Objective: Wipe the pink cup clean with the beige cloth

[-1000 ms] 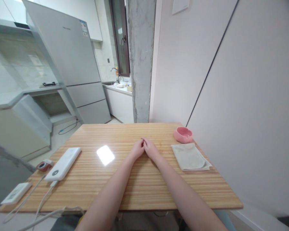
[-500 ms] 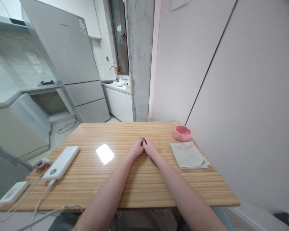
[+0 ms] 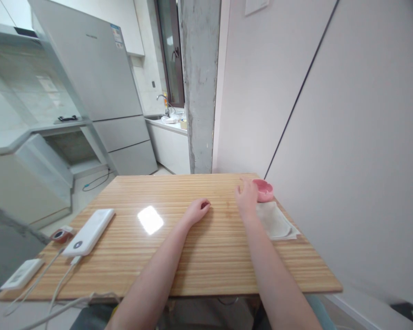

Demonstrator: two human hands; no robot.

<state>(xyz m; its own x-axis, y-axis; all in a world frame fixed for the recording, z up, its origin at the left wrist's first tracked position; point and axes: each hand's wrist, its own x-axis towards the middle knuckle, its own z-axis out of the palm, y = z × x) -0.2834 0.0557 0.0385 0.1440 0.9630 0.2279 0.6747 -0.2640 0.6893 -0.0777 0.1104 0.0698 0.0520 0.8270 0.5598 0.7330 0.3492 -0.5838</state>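
My left hand [image 3: 197, 211] rests on the wooden table [image 3: 179, 270], fingers curled in loosely with nothing visible in them. My right hand [image 3: 247, 198] is at the table's right side, fingers apart, just left of a pink ashtray [image 3: 265, 191]. It covers the ashtray's left part, and whether it touches the ashtray is hard to tell. Nothing shows in its fingers. A folded beige cloth [image 3: 277, 223] lies in front of the ashtray, its left part hidden behind my right wrist and forearm.
On the table's left lie a white power bank [image 3: 89, 233] with a cable plugged in, a small reddish-brown device [image 3: 60, 236] and a white box-like item [image 3: 22, 274]. A wall [image 3: 330, 183] borders the right side. A fridge [image 3: 96, 78] stands beyond the table.
My hands were together at the middle of the table. The right one has moved away to the right, up to the ashtray, and its fingers have spread. The left one stays nearly in place.
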